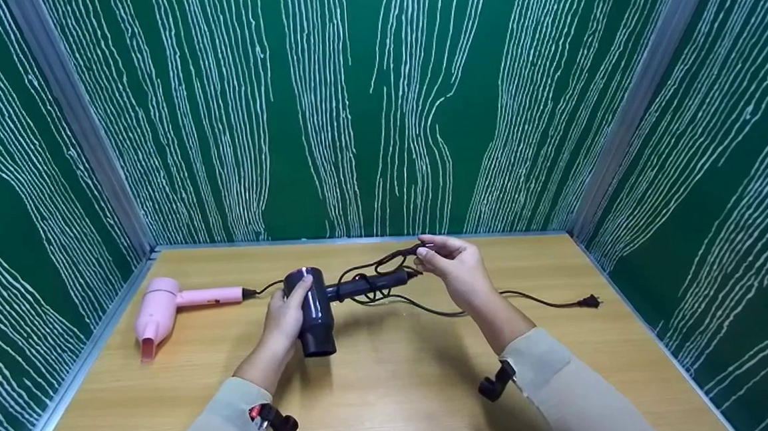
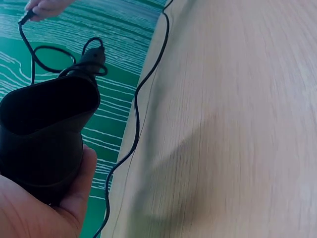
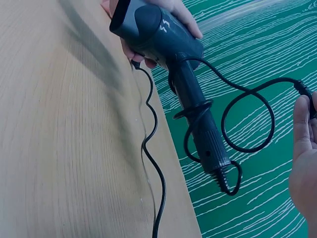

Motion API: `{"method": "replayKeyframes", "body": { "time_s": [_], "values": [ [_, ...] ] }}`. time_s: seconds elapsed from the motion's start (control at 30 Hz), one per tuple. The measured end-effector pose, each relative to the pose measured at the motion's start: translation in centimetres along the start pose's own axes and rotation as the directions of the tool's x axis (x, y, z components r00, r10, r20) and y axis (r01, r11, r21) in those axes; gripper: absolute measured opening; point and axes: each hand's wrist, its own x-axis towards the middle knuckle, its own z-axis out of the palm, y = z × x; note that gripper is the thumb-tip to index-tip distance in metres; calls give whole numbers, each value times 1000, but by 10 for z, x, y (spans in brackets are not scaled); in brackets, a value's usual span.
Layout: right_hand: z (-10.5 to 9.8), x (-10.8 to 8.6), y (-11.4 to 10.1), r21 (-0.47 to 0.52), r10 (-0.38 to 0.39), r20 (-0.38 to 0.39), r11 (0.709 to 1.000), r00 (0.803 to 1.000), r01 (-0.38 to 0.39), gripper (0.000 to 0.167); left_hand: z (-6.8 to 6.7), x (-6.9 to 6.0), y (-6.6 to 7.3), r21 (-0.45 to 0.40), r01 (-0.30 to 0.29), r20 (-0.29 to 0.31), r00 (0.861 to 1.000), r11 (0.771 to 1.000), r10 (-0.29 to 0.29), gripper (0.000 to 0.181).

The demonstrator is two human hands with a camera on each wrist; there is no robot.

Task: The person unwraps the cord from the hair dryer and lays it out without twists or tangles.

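Note:
A black hair dryer (image 1: 319,326) is held up off the table by my left hand (image 1: 284,321), which grips its barrel with the thumb on top. Its handle points right, and a black cord (image 3: 270,119) is looped loosely around that handle. My right hand (image 1: 460,267) pinches the cord's plug end (image 3: 303,89) just above and beyond the handle's tip. In the left wrist view, the dryer's open nozzle (image 2: 49,106) faces the camera. The left palm is partly hidden behind the dryer.
On the left of the wooden table (image 1: 394,388) lies a pink hair dryer (image 1: 160,309), its handle toward the right. A thin black cord runs behind the black dryer to a plug (image 1: 589,301) at the right. Green walls (image 1: 321,113) with white streaks enclose the table.

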Motion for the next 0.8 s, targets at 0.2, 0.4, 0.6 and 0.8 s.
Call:
{"method": "replayKeyframes", "body": {
  "time_s": [0.2,0.4,0.6,0.8],
  "values": [
    [0,-2,-2,9,6,3,1000,1000,-6,29,0,3,0,-32,-39,-26,999,999,38,80],
    [1,-5,-4,16,1,12,1000,1000,-1,29,-1,5,-1,-53,-64,-51,997,997,62,74],
    [-1,-8,-1,36,42,21,998,999,-42,29,-3,5,0,-52,-50,-47,998,997,48,80],
    [-3,-7,7,13,61,42,998,997,-61,28,-5,5,4,-60,-29,-41,999,998,26,83]
  ]
}}
